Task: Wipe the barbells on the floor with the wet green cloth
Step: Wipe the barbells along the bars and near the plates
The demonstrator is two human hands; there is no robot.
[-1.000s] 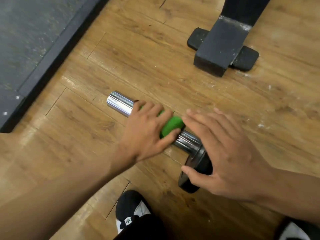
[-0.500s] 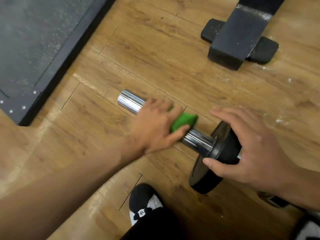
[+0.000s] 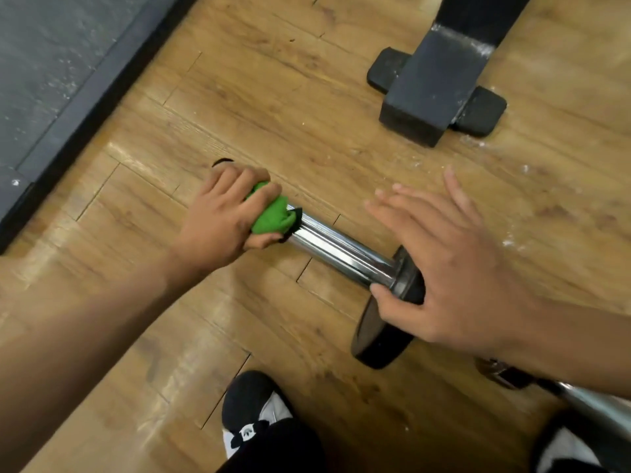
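I'm watching the left grip [image 3: 222, 220] clenching the green cloth [image 3: 273, 218] around the outer end of the chrome barbell [image 3: 341, 250], which is lying on the wooden floor [image 3: 273, 80]. The right grip [image 3: 450, 268] is resting released, fingers straight, thumb touching the black weight plate [image 3: 379, 343].

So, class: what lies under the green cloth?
The chrome barbell sleeve runs into the green cloth, in the grip of the left hand. Its end is covered, unseen.
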